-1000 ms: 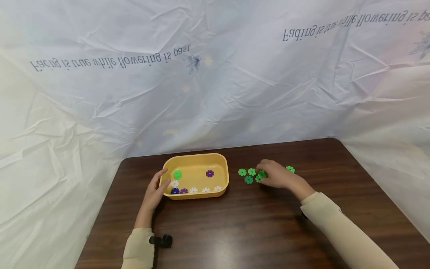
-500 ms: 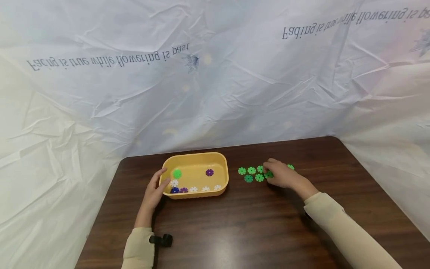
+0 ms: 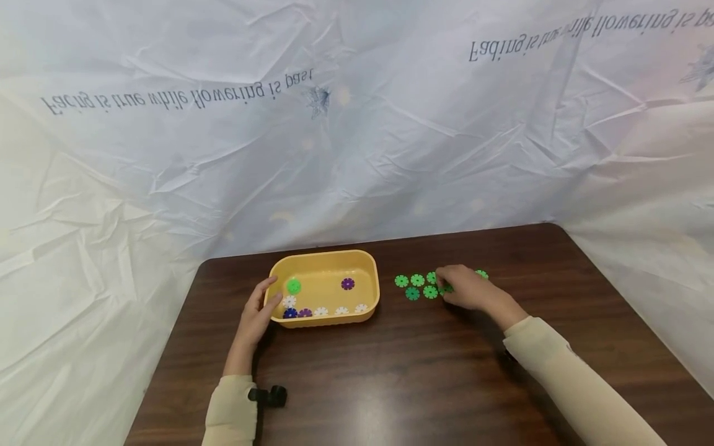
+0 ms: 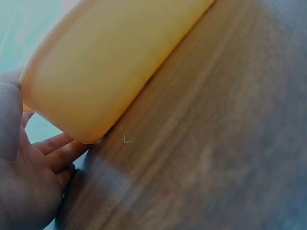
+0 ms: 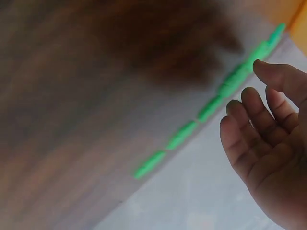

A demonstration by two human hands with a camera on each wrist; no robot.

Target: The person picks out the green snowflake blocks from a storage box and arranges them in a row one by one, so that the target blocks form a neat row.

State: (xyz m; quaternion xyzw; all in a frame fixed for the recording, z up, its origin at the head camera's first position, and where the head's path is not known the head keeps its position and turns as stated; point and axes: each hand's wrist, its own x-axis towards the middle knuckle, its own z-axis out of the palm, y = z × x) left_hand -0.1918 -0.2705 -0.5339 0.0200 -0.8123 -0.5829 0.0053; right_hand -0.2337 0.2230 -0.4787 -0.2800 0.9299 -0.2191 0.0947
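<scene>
On the left, my left hand [image 3: 256, 317] grips the end wall of a yellow plastic tray [image 3: 318, 295]; the left wrist view shows fingers under its corner. Inside the tray lie a green snowflake disc [image 3: 294, 286], several white ones, a blue one [image 3: 290, 313] and two purple ones. Farther right, my right hand [image 3: 470, 288] hovers over a group of green snowflake discs [image 3: 418, 280]. Its fingers are loosely bent, with nothing visible between them in the right wrist view. A green disc [image 3: 447, 288] shows partly beside its fingertips. One darker green disc [image 3: 412, 293] lies in the near row.
Another green disc [image 3: 482, 274] lies behind the right hand. The dark wooden table [image 3: 368, 371] ends at a back edge close behind the tray and discs. A white printed cloth [image 3: 357, 124] hangs behind and at both sides.
My right hand has shifted a little to the right, uncovering green discs that its fingers had covered. The left hand and the tray have stayed in place.
</scene>
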